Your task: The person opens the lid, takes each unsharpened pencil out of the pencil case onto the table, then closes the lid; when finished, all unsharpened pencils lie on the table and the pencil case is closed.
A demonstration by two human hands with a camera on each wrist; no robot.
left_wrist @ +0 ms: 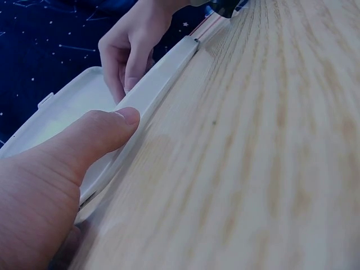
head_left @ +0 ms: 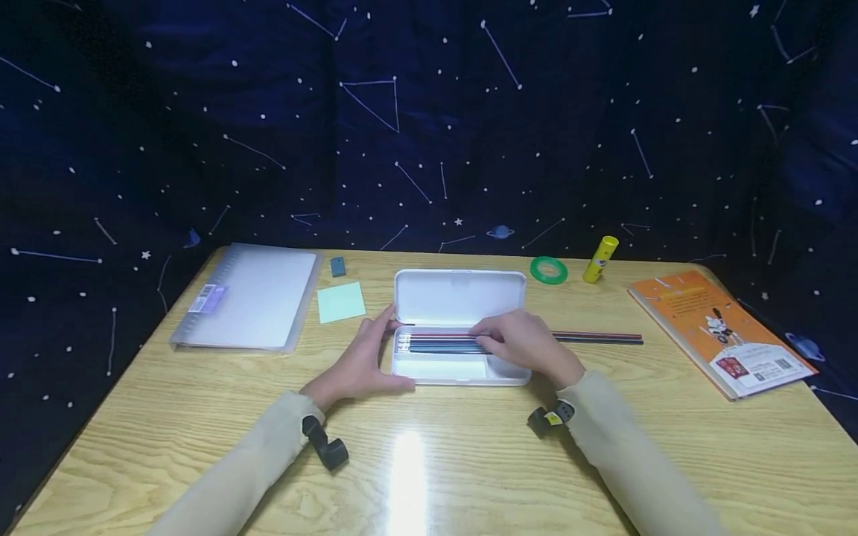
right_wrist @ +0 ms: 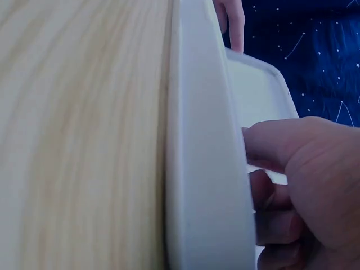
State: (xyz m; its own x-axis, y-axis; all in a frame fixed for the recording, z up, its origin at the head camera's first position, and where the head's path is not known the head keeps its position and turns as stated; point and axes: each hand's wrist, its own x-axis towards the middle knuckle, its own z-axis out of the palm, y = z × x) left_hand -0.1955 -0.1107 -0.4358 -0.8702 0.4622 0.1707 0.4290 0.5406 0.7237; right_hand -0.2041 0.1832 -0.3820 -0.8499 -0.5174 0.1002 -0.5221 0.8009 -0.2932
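left hand (head_left: 362,365) bracing pencil case (head_left: 442,370) — right hand (head_left: 526,344) curled inside

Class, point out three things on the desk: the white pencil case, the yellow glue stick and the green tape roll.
white pencil case (head_left: 459,296), head view, on the inside of its open lid.
yellow glue stick (head_left: 599,259), head view, on the middle of its tube.
green tape roll (head_left: 540,269), head view, on its left rim.

I see a white plastic pencil case (head_left: 459,298) with red, blue and black pencils (head_left: 445,343) on the pale wood-grain bench (head_left: 469,461); behind, a navy cloth backdrop (head_left: 429,119) patterned with white stars.
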